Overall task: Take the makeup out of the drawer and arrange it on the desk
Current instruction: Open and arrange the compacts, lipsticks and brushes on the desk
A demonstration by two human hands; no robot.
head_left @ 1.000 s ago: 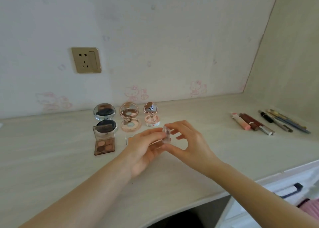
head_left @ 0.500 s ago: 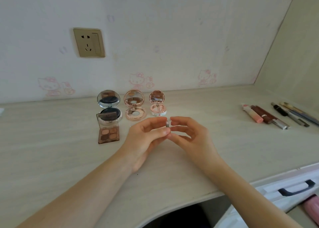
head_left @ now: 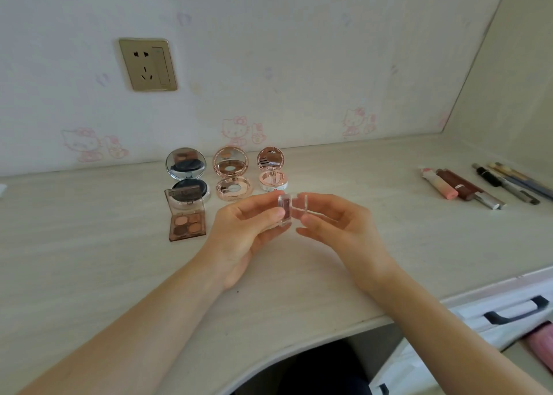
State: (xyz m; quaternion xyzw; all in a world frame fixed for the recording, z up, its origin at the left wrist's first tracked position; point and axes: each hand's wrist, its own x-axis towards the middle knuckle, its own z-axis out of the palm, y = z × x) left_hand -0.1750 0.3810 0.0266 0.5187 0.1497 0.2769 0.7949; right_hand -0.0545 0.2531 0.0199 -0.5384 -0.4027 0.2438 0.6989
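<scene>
There is only the head view. Much of the task looks done: on the desk (head_left: pixel 89 275) near the wall stand three open round compacts, a dark one (head_left: pixel 186 175), a rose-gold one (head_left: pixel 231 174) and a small pink one (head_left: pixel 271 170), in a row with lids up. Just in front of the dark one lies an open palette (head_left: pixel 187 218) of brown shades. Well apart at the right lie lip tubes (head_left: pixel 454 186) and pencils (head_left: pixel 514 185), side by side and slanted alike.

In hand now is a small clear case (head_left: pixel 285 210) with a dark reddish pan, held above the desk in front of the compacts. The left hand (head_left: pixel 245 233) pinches its body between thumb and fingertips; the right hand (head_left: pixel 338 227) holds the clear lid (head_left: pixel 305 204), which is swung open, with curled fingers. Each grip is closed lightly on its part of the case. My reading is that the case is being opened to stand like the others, so what is left is to set it down, probably beside the palette.

The drawer (head_left: pixel 508 314) at lower right has a dark handle, and something pink (head_left: pixel 541 343) shows in it, so more may remain; I cannot tell what it is.

A socket (head_left: pixel 148 64) sits on the wall above. Nothing blocks the bare patch right of the palette, though the open compacts stand close behind and could be knocked.
</scene>
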